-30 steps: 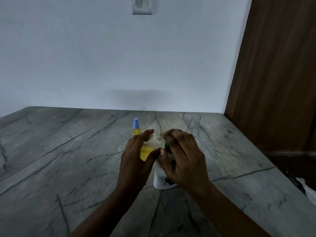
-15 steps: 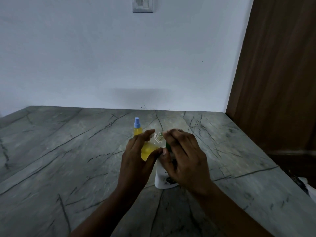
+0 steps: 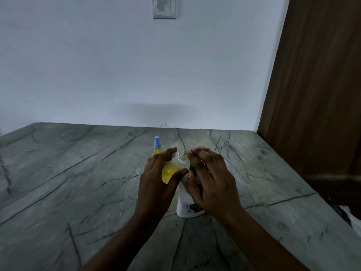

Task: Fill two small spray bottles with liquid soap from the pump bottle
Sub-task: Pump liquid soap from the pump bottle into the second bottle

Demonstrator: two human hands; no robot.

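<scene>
My left hand (image 3: 156, 180) grips a small clear spray bottle (image 3: 172, 169) with no cap, tilted right, yellow soap inside and its threaded neck showing. My right hand (image 3: 211, 180) lies over the green pump head (image 3: 191, 167) of the white pump bottle (image 3: 185, 204), which stands on the counter; the nozzle is at the small bottle's neck. Behind my left hand stands a second spray bottle (image 3: 157, 146) with a blue cap and yellow liquid.
The grey veined stone counter (image 3: 78, 173) runs to a white wall. A brown wooden panel (image 3: 316, 94) closes off the right side. A switch plate (image 3: 164, 7) is high on the wall. Something white (image 3: 353, 218) shows beyond the counter's right edge.
Both hands and the bottles stay almost where they were; my right hand has shifted slightly on the pump head.
</scene>
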